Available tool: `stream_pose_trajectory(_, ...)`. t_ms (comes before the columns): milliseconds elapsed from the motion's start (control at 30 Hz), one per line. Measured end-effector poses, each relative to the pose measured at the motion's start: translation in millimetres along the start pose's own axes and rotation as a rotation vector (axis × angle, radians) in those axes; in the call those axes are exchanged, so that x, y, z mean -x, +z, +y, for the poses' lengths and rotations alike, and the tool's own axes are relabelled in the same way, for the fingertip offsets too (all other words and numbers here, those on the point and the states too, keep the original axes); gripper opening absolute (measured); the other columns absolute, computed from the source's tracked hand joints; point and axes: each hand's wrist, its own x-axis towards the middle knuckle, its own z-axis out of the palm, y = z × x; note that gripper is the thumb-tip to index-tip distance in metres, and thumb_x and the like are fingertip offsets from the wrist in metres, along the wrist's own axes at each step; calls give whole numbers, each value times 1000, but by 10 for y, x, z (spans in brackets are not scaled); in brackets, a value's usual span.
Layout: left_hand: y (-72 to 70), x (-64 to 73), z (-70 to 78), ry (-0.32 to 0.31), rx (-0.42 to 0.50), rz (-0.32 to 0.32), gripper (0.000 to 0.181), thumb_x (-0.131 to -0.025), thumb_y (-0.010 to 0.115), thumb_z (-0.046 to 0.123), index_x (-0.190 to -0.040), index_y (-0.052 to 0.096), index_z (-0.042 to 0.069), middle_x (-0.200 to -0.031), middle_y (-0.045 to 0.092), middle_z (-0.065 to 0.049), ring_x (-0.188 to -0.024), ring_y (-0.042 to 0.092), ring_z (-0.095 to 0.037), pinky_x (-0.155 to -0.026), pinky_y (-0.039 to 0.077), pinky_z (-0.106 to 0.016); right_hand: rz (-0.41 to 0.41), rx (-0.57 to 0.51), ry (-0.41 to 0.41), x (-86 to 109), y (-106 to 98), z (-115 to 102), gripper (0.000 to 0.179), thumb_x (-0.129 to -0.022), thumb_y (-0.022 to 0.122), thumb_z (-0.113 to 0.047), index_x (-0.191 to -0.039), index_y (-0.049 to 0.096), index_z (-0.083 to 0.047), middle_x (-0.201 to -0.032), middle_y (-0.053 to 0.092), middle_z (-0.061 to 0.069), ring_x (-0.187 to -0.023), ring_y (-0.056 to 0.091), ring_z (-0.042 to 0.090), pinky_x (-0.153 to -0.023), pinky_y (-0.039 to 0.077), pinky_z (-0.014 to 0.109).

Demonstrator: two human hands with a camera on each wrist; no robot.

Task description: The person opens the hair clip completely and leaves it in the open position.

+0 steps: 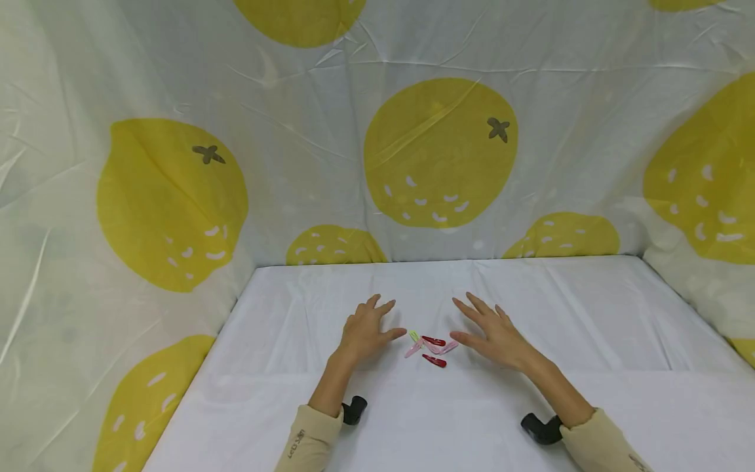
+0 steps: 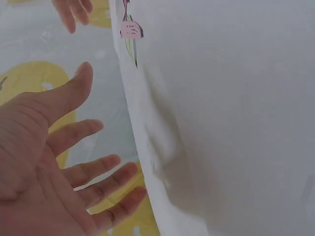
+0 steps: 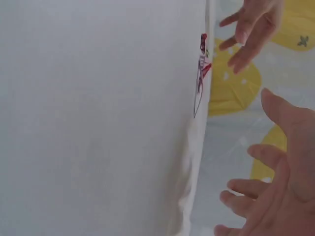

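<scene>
Several snap hair clips lie in a loose cluster on the white cloth, in the middle of the head view. Two are red, one red clip [image 1: 434, 361] nearer the person and another red clip [image 1: 433, 341] just beyond it. Pink clips [image 1: 413, 349] and a yellow-green clip [image 1: 413, 335] lie among them. My left hand [image 1: 362, 332] hovers left of the cluster, fingers spread and thumb pointing toward it. On the other side my right hand [image 1: 497, 335] is held with fingers spread, its thumb near a pink clip [image 1: 450, 347]. Both hands hold nothing.
A white cloth [image 1: 236, 406] covers the table, with a few creases. Behind and at the sides hangs a pale curtain [image 1: 307, 164] printed with large yellow lemons. A black wrist mount [image 1: 356, 410] sticks out at the left sleeve, another black mount [image 1: 539, 429] at the right.
</scene>
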Motion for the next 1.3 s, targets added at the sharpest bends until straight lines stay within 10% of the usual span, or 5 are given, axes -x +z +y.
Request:
stream_pose_trajectory(200,46,-8,44,46,227,-69,51,-71,85,26,-119,70,14,-117,57,-10,-104,56,-28,-81,48,-37,-63,-218,-52,-36,107,-86,63,-89,67,-41,-145,45,-24,-151,40,13,-138,39,39,-104,33,65)
stream_pose_trajectory(367,72,-19,81,42,303,-142,36,-63,91,19,-96,78,12,-98,59,-9,-81,52,-20,-66,41,-25,-67,-319,-111,-83,185,-132,51,-87,71,-28,-134,58,-15,-128,59,9,-109,58,24,-87,49,37)
stream_pose_trajectory(633,152,-12,70,19,269,-195,24,-63,90,13,-84,79,14,-89,59,-4,-74,50,-12,-65,41,-24,-119,-376,-114,-174,311,-122,36,-85,73,-20,-119,69,-7,-91,65,8,-66,51,5,-59,44,20)
stream_pose_trajectory(967,175,16,79,69,264,-149,7,-71,83,8,-70,77,11,-76,66,0,-64,48,-5,-59,39,-19,-131,-403,-61,-182,427,-150,29,-83,75,-23,-110,74,-13,-112,73,6,-58,40,0,-51,32,15)
stream_pose_trajectory(1300,181,3,101,24,255,-179,8,-75,81,12,-70,74,12,-67,69,3,-62,51,-5,-61,41,-21,-89,-406,-53,-165,445,-203,22,-78,80,-25,-98,78,-15,-95,76,1,-53,34,-2,-48,28,15)
